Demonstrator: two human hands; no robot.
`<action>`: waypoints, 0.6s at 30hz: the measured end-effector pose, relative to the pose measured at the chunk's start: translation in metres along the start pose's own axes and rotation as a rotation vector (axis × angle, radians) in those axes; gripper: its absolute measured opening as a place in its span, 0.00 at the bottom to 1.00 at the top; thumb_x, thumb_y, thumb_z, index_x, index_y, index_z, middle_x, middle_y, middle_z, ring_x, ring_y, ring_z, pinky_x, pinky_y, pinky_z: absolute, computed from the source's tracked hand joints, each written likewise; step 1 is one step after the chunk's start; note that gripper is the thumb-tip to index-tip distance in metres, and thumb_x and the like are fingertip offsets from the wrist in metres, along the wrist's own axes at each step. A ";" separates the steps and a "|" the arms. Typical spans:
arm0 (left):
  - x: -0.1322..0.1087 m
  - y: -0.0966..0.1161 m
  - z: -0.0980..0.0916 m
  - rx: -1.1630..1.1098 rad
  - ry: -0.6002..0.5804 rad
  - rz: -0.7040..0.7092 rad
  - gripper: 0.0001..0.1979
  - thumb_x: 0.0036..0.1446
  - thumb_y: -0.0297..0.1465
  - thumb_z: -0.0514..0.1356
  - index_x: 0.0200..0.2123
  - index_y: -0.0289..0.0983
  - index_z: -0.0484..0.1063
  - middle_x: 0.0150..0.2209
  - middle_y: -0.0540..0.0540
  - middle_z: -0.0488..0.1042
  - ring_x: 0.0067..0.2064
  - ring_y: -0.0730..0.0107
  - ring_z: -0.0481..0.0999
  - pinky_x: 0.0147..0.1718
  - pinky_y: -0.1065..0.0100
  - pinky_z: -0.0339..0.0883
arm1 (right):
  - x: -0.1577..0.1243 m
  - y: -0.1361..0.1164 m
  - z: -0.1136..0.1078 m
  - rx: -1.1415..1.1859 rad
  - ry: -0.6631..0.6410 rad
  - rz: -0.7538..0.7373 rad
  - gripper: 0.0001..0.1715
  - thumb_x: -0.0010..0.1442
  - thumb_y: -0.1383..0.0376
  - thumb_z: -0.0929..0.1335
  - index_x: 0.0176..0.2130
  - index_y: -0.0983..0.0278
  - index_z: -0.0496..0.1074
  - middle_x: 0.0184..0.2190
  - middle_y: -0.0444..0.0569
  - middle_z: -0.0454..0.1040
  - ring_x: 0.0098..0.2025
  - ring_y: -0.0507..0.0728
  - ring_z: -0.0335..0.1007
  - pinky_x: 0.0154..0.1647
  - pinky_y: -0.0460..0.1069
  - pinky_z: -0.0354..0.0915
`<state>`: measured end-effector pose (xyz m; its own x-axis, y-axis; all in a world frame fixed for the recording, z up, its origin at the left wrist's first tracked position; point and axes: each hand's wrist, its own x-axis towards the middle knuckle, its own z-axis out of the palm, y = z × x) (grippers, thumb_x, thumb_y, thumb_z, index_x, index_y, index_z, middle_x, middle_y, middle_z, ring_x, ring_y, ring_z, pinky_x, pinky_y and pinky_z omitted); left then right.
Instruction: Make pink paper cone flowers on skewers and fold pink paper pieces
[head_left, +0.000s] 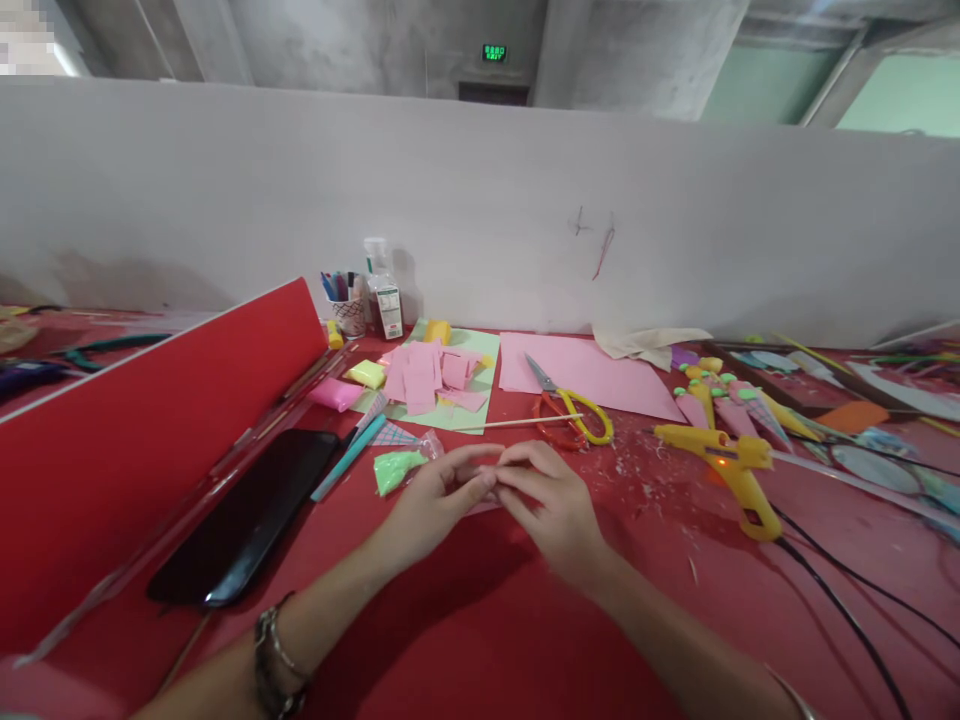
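Observation:
My left hand (435, 500) and my right hand (551, 500) meet over the red table (480, 620), fingertips pinched together on a small pink paper piece (484, 478) that is mostly hidden by the fingers. A bag of green clay (397, 468) lies just left of my left hand. Behind the hands a thin wooden stick (517, 424) lies flat. Yellow-handled scissors (574, 405) rest beyond it, over a red-handled pair. A pile of cut pink paper squares (431, 375) sits on a green sheet (469, 405).
A yellow glue gun (731, 465) with black cables lies at the right beside paper carrots (712, 400). A black phone (247, 515) and a teal pen (349, 458) lie left, next to a red divider (150, 430). A pen cup (347, 305), a bottle (384, 290) and a pink sheet (592, 370) stand by the white wall.

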<state>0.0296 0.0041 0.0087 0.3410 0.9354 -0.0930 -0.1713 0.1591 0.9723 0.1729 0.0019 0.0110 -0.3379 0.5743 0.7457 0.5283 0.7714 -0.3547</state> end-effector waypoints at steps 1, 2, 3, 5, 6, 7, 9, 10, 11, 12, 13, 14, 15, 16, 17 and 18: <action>0.001 0.000 -0.001 -0.001 -0.004 -0.013 0.16 0.43 0.35 0.62 0.37 0.34 0.69 0.27 0.50 0.72 0.30 0.76 0.71 0.37 0.67 0.67 | 0.000 0.000 0.000 -0.001 -0.002 -0.006 0.08 0.54 0.71 0.63 0.29 0.65 0.71 0.27 0.47 0.69 0.30 0.50 0.65 0.30 0.44 0.64; 0.002 0.000 -0.001 -0.002 -0.012 -0.022 0.15 0.42 0.36 0.62 0.33 0.34 0.70 0.25 0.51 0.72 0.28 0.76 0.71 0.36 0.68 0.67 | 0.000 0.000 0.000 -0.006 -0.004 -0.010 0.08 0.54 0.71 0.63 0.29 0.65 0.72 0.27 0.47 0.69 0.30 0.51 0.64 0.30 0.44 0.64; 0.002 0.000 -0.002 -0.001 -0.022 -0.030 0.14 0.41 0.37 0.63 0.30 0.34 0.70 0.24 0.51 0.71 0.27 0.77 0.70 0.35 0.68 0.67 | 0.000 0.000 0.000 -0.013 -0.005 -0.011 0.08 0.54 0.71 0.63 0.29 0.65 0.72 0.27 0.47 0.70 0.30 0.51 0.64 0.30 0.44 0.64; 0.003 0.000 -0.004 0.009 -0.037 -0.039 0.13 0.40 0.38 0.63 0.25 0.33 0.70 0.21 0.52 0.70 0.25 0.79 0.69 0.34 0.69 0.66 | -0.001 0.000 0.000 -0.016 -0.004 -0.009 0.09 0.54 0.71 0.62 0.31 0.65 0.72 0.27 0.48 0.69 0.30 0.51 0.64 0.29 0.44 0.64; 0.003 0.000 -0.004 0.013 -0.038 -0.041 0.13 0.40 0.38 0.63 0.23 0.33 0.69 0.21 0.52 0.70 0.25 0.79 0.69 0.35 0.70 0.66 | -0.001 0.000 0.000 -0.006 0.001 0.000 0.09 0.54 0.71 0.62 0.32 0.65 0.72 0.27 0.48 0.69 0.30 0.51 0.64 0.29 0.44 0.64; 0.003 0.000 -0.005 0.014 -0.036 -0.043 0.13 0.40 0.38 0.63 0.23 0.33 0.69 0.21 0.52 0.70 0.26 0.79 0.69 0.35 0.69 0.66 | -0.001 0.000 0.000 0.012 0.004 0.017 0.09 0.54 0.71 0.63 0.32 0.64 0.72 0.26 0.47 0.68 0.30 0.50 0.64 0.28 0.44 0.64; 0.003 0.000 -0.005 0.008 -0.022 -0.037 0.13 0.39 0.38 0.63 0.22 0.34 0.69 0.23 0.52 0.71 0.28 0.77 0.70 0.37 0.67 0.65 | -0.001 0.000 0.001 0.064 0.003 0.067 0.09 0.54 0.70 0.63 0.34 0.63 0.72 0.26 0.46 0.68 0.29 0.50 0.65 0.28 0.44 0.63; 0.003 0.001 -0.005 0.006 -0.015 -0.028 0.12 0.38 0.38 0.63 0.22 0.34 0.69 0.24 0.51 0.71 0.29 0.76 0.70 0.37 0.67 0.65 | -0.001 0.000 0.001 0.090 0.000 0.094 0.09 0.54 0.69 0.63 0.34 0.63 0.72 0.25 0.45 0.68 0.29 0.50 0.65 0.28 0.44 0.63; 0.002 0.001 -0.004 0.010 -0.012 -0.016 0.12 0.38 0.38 0.63 0.22 0.34 0.69 0.24 0.52 0.71 0.29 0.76 0.70 0.36 0.67 0.65 | -0.001 0.000 0.001 0.111 -0.006 0.120 0.08 0.54 0.69 0.64 0.33 0.62 0.72 0.25 0.45 0.68 0.28 0.50 0.65 0.27 0.44 0.63; 0.002 0.002 -0.004 0.025 -0.017 0.000 0.12 0.39 0.37 0.63 0.22 0.35 0.68 0.23 0.52 0.71 0.28 0.76 0.69 0.34 0.68 0.65 | -0.001 -0.001 0.001 0.124 -0.011 0.141 0.08 0.53 0.69 0.64 0.32 0.63 0.72 0.25 0.45 0.67 0.28 0.49 0.65 0.27 0.44 0.63; 0.002 0.003 -0.004 0.047 -0.030 0.018 0.11 0.40 0.37 0.62 0.21 0.35 0.68 0.22 0.52 0.70 0.27 0.77 0.68 0.32 0.69 0.64 | -0.001 -0.001 0.001 0.131 -0.016 0.155 0.07 0.53 0.69 0.64 0.31 0.63 0.72 0.24 0.44 0.67 0.27 0.49 0.64 0.27 0.44 0.63; 0.002 0.003 -0.004 0.072 -0.048 0.040 0.11 0.41 0.37 0.61 0.20 0.35 0.67 0.21 0.53 0.69 0.25 0.78 0.67 0.29 0.71 0.63 | -0.001 -0.002 0.000 0.136 -0.018 0.166 0.07 0.53 0.69 0.64 0.30 0.63 0.72 0.24 0.44 0.67 0.27 0.49 0.64 0.26 0.44 0.62; 0.002 0.004 -0.004 0.098 -0.066 0.059 0.11 0.41 0.37 0.61 0.20 0.35 0.67 0.20 0.53 0.68 0.23 0.80 0.65 0.27 0.72 0.62 | -0.001 -0.003 0.000 0.145 -0.020 0.176 0.07 0.53 0.69 0.64 0.29 0.63 0.72 0.23 0.44 0.66 0.27 0.49 0.64 0.26 0.44 0.62; 0.002 0.005 -0.004 0.120 -0.079 0.075 0.11 0.42 0.37 0.60 0.20 0.35 0.67 0.19 0.54 0.67 0.22 0.80 0.64 0.25 0.73 0.61 | 0.000 -0.004 0.001 0.165 -0.021 0.187 0.06 0.52 0.69 0.64 0.28 0.63 0.72 0.23 0.44 0.66 0.26 0.49 0.63 0.26 0.44 0.62; 0.002 0.005 -0.004 0.137 -0.081 0.090 0.11 0.43 0.37 0.59 0.19 0.34 0.66 0.18 0.54 0.66 0.21 0.81 0.62 0.24 0.73 0.60 | 0.000 -0.004 0.001 0.198 -0.020 0.206 0.06 0.52 0.69 0.64 0.27 0.64 0.71 0.23 0.44 0.66 0.26 0.49 0.63 0.26 0.43 0.62; 0.002 0.005 -0.004 0.147 -0.067 0.101 0.10 0.44 0.36 0.59 0.20 0.35 0.66 0.18 0.54 0.65 0.20 0.81 0.62 0.23 0.74 0.58 | 0.001 -0.004 0.001 0.248 -0.008 0.242 0.06 0.52 0.69 0.64 0.26 0.64 0.70 0.23 0.44 0.66 0.27 0.49 0.63 0.26 0.43 0.62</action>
<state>0.0257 0.0084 0.0123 0.3904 0.9205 0.0165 -0.0727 0.0130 0.9973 0.1695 -0.0006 0.0124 -0.2320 0.7503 0.6191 0.3885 0.6549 -0.6481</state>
